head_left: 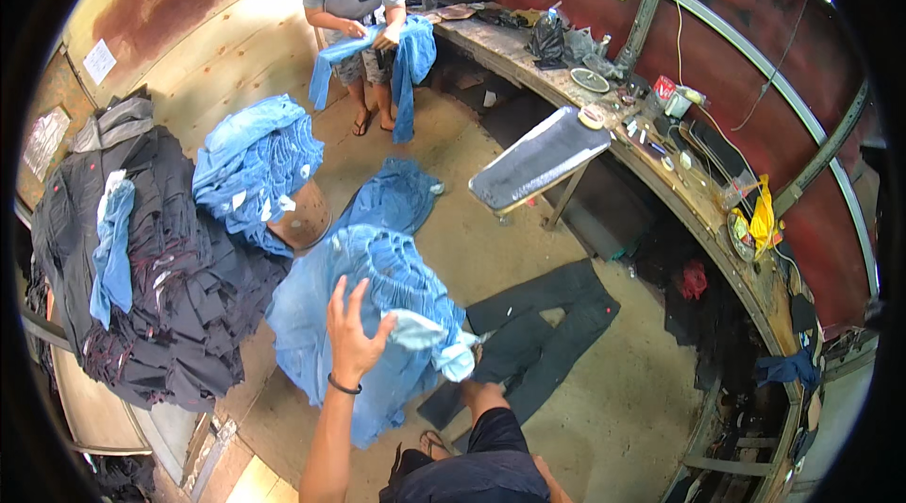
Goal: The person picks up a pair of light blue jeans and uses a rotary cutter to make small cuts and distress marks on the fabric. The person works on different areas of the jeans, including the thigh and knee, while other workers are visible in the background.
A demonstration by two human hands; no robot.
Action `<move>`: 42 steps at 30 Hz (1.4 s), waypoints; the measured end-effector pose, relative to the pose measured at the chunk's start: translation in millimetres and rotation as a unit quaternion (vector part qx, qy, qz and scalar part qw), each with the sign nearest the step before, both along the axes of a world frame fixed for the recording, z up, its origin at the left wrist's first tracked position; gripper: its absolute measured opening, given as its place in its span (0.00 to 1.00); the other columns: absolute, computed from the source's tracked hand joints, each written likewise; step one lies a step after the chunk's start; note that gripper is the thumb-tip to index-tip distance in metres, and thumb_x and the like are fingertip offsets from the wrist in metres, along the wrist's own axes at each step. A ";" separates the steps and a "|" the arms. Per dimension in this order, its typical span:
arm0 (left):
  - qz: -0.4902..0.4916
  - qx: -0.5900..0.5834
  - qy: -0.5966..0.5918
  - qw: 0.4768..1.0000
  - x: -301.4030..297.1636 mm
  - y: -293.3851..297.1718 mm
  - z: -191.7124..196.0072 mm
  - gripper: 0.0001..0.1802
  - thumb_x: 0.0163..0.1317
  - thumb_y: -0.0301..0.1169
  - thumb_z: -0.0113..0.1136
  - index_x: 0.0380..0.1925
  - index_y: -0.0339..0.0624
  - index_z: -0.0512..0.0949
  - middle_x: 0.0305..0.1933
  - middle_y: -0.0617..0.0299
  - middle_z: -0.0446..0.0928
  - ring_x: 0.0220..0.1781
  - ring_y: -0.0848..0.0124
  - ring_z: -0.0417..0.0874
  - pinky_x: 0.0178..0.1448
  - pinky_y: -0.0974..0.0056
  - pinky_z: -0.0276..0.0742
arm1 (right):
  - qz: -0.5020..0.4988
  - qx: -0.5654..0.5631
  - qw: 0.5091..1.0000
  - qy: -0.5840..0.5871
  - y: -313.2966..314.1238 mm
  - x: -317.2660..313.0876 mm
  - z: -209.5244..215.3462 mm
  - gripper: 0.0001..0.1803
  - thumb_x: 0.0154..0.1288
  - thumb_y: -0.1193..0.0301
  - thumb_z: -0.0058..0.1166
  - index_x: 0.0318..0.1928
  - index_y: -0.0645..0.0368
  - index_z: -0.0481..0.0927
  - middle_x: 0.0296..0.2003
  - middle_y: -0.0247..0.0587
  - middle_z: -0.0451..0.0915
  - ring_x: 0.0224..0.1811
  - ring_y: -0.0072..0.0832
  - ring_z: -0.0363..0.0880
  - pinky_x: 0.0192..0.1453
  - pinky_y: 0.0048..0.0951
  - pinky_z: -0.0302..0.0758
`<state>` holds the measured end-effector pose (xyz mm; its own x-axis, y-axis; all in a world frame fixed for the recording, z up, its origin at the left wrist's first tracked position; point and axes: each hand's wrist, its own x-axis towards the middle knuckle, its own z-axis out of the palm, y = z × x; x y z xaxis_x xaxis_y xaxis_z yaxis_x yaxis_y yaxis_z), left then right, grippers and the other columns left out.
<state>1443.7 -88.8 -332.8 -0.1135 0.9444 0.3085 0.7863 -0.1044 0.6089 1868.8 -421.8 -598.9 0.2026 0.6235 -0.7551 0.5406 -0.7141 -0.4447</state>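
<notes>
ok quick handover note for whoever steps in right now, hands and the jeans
Left hand: raised and open, fingers spread over the light blue jeans pile, gripping nothing.
Right hand: not in view; a pale folded piece sticks out at the pile's right edge.
Things: dark trousers lie flat on the floor right of the pile. A second blue stack and a black pile sit to the left. A co-worker at the far end holds blue jeans.
Done: garments are stacked by colour.
Left: the dark trousers on the floor are not on any stack.
</notes>
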 end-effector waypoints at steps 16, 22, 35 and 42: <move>-0.036 -0.270 0.172 0.947 20.9 169.2 -32.2 0.55 0.47 0.76 0.71 0.70 0.55 0.78 0.87 0.41 0.50 0.89 0.37 0.37 0.74 0.08 0.32 | -0.128 0.249 0.960 0.024 432.4 55.9 181.3 0.22 0.75 0.65 0.66 0.62 0.65 0.80 0.45 0.42 0.85 0.39 0.24 0.86 0.40 0.26 0.81; -0.045 -0.264 0.183 0.946 23.5 175.1 -37.5 0.55 0.50 0.75 0.70 0.72 0.54 0.76 0.86 0.34 0.50 0.88 0.32 0.39 0.74 0.09 0.29 | -0.060 0.295 0.953 0.027 527.7 24.4 279.6 0.29 0.73 0.61 0.69 0.67 0.64 0.78 0.63 0.56 0.73 0.44 0.33 0.89 0.44 0.31 0.88; -0.389 -0.317 0.310 0.808 -57.5 232.9 24.1 0.58 0.50 0.77 0.69 0.74 0.53 0.73 0.75 0.33 0.68 0.73 0.28 0.67 0.70 0.30 0.70 | -0.289 0.123 0.949 -0.036 396.7 95.5 134.8 0.30 0.70 0.52 0.69 0.57 0.66 0.84 0.35 0.51 0.90 0.33 0.38 0.89 0.44 0.39 0.84; -0.484 -0.372 0.241 0.754 -87.2 289.3 -23.3 0.44 0.61 0.50 0.72 0.76 0.48 0.71 0.76 0.38 0.70 0.77 0.33 0.66 0.74 0.39 0.69 | -0.323 -0.075 0.933 -0.138 367.3 14.2 100.5 0.34 0.67 0.50 0.69 0.60 0.65 0.82 0.48 0.60 0.86 0.48 0.50 0.86 0.56 0.49 0.81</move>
<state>1356.6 200.4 -356.0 0.6961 0.4449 -0.5635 0.7102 -0.5419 0.4495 1883.0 -54.5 -498.4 0.6993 0.1951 -0.6877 0.0543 -0.9738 -0.2210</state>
